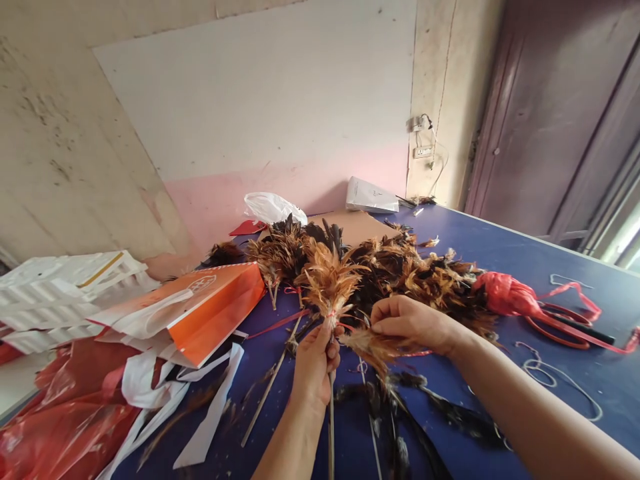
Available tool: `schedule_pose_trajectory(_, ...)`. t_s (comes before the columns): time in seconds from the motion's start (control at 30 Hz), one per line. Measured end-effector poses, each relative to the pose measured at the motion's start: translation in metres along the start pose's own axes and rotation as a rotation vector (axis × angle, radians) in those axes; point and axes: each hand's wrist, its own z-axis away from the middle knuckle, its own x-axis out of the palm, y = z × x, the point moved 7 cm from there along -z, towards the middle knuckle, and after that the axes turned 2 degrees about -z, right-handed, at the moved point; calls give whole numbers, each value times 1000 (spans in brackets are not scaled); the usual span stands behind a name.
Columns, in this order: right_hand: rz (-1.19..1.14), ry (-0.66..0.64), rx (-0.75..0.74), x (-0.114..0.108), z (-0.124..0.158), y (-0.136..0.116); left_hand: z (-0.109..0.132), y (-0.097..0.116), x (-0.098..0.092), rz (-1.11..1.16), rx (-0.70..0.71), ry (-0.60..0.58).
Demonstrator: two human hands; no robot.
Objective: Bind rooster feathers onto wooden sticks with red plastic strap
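Note:
Near the middle of the head view, my left hand [315,360] is closed round the thin stick of a feather duster [330,280]. Its brown feathers fan upward above my fingers, bound at the base with pink-red string. To the right, my right hand [413,323] is pinched on a small bunch of loose brown feathers [373,347], close beside the binding. The fingertips are partly hidden. Below my right hand, long black feathers [400,413] lie on the blue table. Behind both hands spreads a large heap of brown and black feathers [420,267].
An orange paper bag [220,313] and red plastic [75,400] lie at left, with white strips [213,413] nearby. Pink-red plastic ribbon [505,293] and white cord [560,377] lie at right on the blue table [530,247]. White foam pieces [65,287] sit far left.

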Motion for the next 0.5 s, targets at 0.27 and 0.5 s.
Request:
schedule_pose_trajectory(0.27,53,67,53,15,-16,5,5,1,5,-50,21,-26)
schedule_pose_trajectory(0.5,-211,-34,-61,33,-27,10,7,-2,12,-7,-37,-91)
